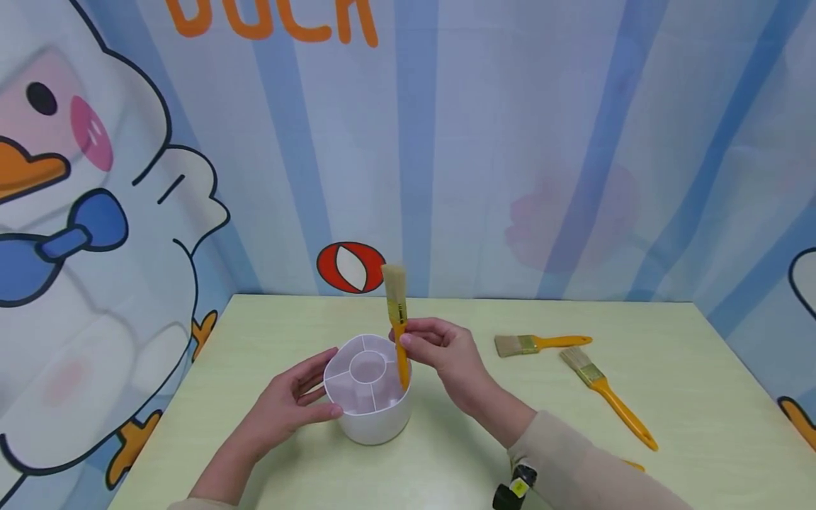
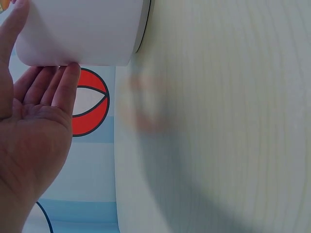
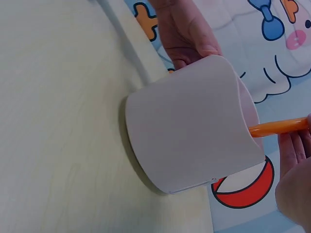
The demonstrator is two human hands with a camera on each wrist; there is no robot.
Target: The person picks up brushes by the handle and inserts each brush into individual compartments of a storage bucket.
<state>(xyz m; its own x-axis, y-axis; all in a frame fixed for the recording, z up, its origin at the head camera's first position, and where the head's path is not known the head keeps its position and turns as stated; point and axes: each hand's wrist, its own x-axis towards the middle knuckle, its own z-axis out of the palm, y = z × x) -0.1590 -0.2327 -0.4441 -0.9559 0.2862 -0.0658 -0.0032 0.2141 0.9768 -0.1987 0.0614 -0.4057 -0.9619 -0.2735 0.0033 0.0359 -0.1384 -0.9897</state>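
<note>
A white round organizer (image 1: 375, 425) with several compartments around a central round one stands on the table. My left hand (image 1: 290, 404) rests against its left side, thumb by the near rim and the other fingers extended farther back. In the left wrist view those fingertips touch the white wall (image 2: 82, 29). With thumb and fingers my right hand (image 1: 446, 358) pinches the yellow handle of a paintbrush (image 1: 397, 301). The brush stands nearly upright, pale bristles on top, its handle end inside a right-hand compartment. In the right wrist view the orange-looking handle (image 3: 277, 127) passes over the organizer's low-cut rim.
On the pale wooden table (image 1: 287, 322), right of the organizer, lie two more yellow-handled brushes, one crosswise (image 1: 542, 343) and one slanted (image 1: 608, 397). A small yellow tip (image 1: 634, 465) shows beside my right sleeve. A printed cloth backdrop (image 1: 472, 142) hangs behind the table.
</note>
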